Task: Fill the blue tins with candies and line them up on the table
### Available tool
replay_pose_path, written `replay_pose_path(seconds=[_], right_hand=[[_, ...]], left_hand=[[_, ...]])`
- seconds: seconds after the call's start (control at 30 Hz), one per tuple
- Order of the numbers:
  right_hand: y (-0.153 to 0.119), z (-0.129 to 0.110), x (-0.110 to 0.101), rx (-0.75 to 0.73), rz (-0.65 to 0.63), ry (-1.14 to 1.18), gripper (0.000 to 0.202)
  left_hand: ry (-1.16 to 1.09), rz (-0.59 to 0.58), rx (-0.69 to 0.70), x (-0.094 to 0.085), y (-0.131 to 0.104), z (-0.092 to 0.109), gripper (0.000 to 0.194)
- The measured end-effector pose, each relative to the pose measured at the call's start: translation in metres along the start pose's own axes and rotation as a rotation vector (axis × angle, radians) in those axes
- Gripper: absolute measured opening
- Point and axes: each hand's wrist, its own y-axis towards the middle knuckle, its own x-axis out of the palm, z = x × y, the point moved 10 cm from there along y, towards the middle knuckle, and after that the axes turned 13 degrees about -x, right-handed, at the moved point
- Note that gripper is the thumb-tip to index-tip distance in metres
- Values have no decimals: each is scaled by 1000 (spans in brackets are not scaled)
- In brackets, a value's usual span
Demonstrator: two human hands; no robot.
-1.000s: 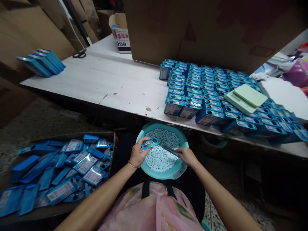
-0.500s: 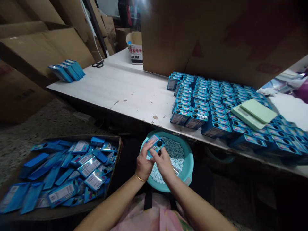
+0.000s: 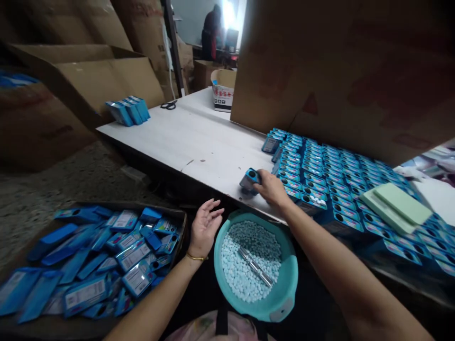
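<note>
My right hand (image 3: 273,188) grips a small blue box (image 3: 250,180) with a dark round hole in its top, at the white table's front edge. It stands just left of the rows of similar blue boxes (image 3: 334,175). My left hand (image 3: 205,228) is empty, palm up with fingers apart, left of a turquoise basin (image 3: 292,284). Pale blue-white pellets (image 3: 238,274) fill the basin's bottom, and a shiny metal tube (image 3: 255,266) lies on them.
A carton (image 3: 179,237) of loose blue boxes sits at lower left. On the table (image 3: 192,137) are several upright blue boxes (image 3: 130,111), black scissors (image 3: 168,105), a white carton (image 3: 223,97) and a pale green device (image 3: 396,207). A large cardboard box (image 3: 320,71) rises behind. Someone (image 3: 211,33) stands far back.
My right hand has carried the blue box from above the basin to the table edge. My left hand has let go of it and opened. The view has shifted left.
</note>
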Motion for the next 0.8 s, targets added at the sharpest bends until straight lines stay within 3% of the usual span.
replay_pose_path(seconds=[0.1,0.17,0.27,0.33,0.4,0.47,0.6,0.7,0.8], right_hand=[[31,18,13,-19,-119,-143,37],[36,20,12,-20,-101,-231,43],[12,-5,-1,-146,60,-261,52],[-26,-28,1,-272,100,-184,49],[-76,-43,22,-368,44,-47,44],[-130,-51,66,-449,-126,145,38],[-222,-10,166,-134,-401,339,32],[-260,12,210,18,-481,371,35],[-270,19,233,107,-520,305,38]], left_hand=[[333,253,-80,-94,9,-51,42],[761,364,-298,-166,6,-99,41],[986,409,-518,-261,-21,-151,45],[1065,397,-600,-298,-41,-174,48],[1133,333,-636,-308,-53,-194,51],[1178,233,-628,-297,-52,-214,55],[1256,73,-627,-258,-23,-255,73],[1319,-27,-676,-242,5,-278,82],[1373,-147,-688,-236,28,-284,87]])
